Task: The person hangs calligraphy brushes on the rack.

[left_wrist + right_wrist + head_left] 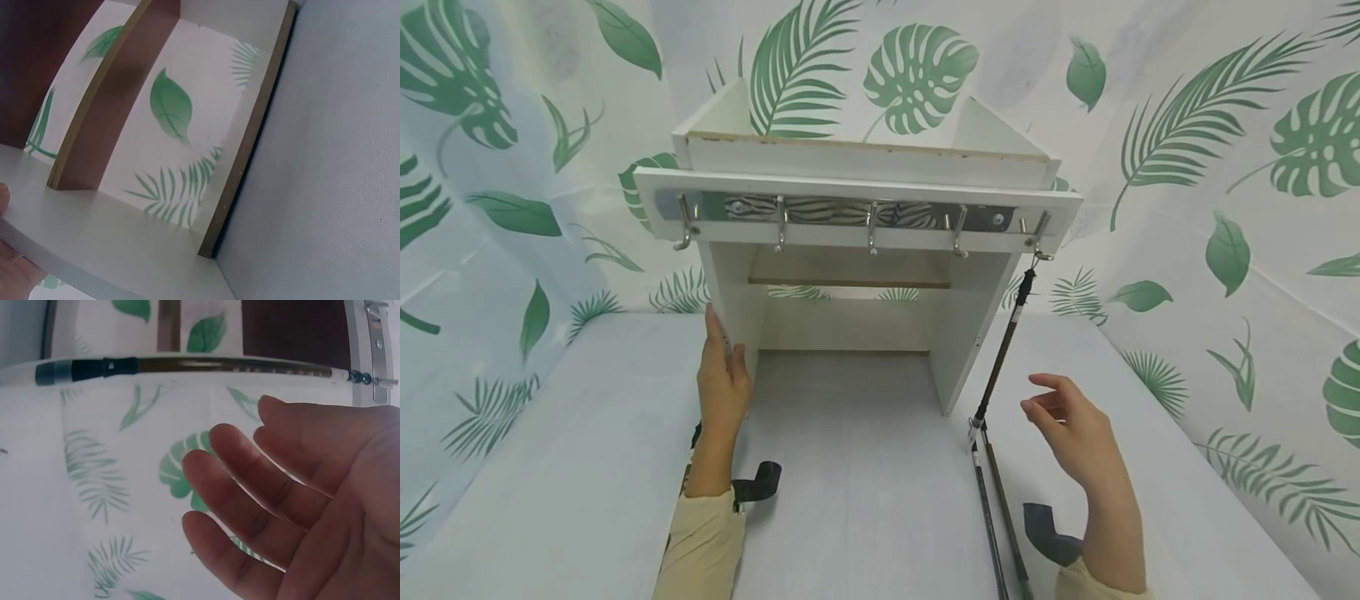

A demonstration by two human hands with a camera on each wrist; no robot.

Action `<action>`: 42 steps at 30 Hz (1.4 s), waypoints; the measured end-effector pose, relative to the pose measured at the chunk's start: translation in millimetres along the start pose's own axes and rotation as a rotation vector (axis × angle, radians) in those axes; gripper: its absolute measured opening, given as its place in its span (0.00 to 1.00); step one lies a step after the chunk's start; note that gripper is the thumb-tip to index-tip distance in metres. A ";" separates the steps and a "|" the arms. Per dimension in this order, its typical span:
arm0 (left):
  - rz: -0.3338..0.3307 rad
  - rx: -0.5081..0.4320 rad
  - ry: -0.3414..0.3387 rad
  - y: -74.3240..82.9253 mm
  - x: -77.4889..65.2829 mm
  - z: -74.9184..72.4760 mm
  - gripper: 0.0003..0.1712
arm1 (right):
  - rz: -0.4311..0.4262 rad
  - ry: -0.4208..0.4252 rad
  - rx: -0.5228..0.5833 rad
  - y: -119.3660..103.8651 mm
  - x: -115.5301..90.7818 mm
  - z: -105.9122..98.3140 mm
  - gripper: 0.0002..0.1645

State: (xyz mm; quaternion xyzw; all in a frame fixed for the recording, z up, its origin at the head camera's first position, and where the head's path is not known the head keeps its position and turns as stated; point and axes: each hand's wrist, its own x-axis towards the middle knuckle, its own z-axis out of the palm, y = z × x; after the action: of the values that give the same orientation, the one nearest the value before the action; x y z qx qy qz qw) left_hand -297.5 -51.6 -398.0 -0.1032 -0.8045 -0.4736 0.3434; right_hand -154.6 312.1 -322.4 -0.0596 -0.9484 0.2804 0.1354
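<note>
A white cabinet (861,325) with a hook rail (880,212) across its upper front stands on the pale surface. My left hand (722,383) holds the front edge of its left side panel (125,250), thumb inside and fingers outside. From the rail's rightmost hook hangs a thin dark rod (1002,354) with black end fittings, slanting down along the right side panel. My right hand (1075,429) is raised to the right of that rod, apart from it. Its fingers (231,487) are loosely bent with nothing between them.
Two more thin dark rods (988,521) run along the surface below the hanging rod's lower end. Inside the cabinet are a shelf (850,271) and a low back board. A leaf-printed sheet (1225,250) surrounds the place. A dark black fitting (763,482) juts from the left wrist.
</note>
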 end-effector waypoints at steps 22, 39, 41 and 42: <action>-0.029 -0.014 -0.023 0.5 0.0 -1.3 0.35 | 0.214 -0.300 -0.180 26.7 5.1 2.9 0.32; -0.032 -0.011 -0.029 -0.8 0.2 -1.6 0.35 | 0.279 -0.397 -0.163 37.1 14.7 31.0 0.31; -0.030 -0.010 -0.029 -0.9 0.5 -1.8 0.35 | 0.272 -0.408 -0.168 38.0 15.8 34.9 0.29; -0.029 -0.010 -0.030 -1.0 0.6 -1.8 0.35 | 0.269 -0.415 -0.170 38.2 16.1 36.8 0.28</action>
State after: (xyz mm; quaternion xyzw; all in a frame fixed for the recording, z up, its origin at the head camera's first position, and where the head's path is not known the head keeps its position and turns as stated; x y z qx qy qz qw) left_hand -297.6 -53.7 -397.7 -0.1004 -0.8086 -0.4810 0.3236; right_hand -179.3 328.1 -369.5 -0.1375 -0.9596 0.2216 -0.1059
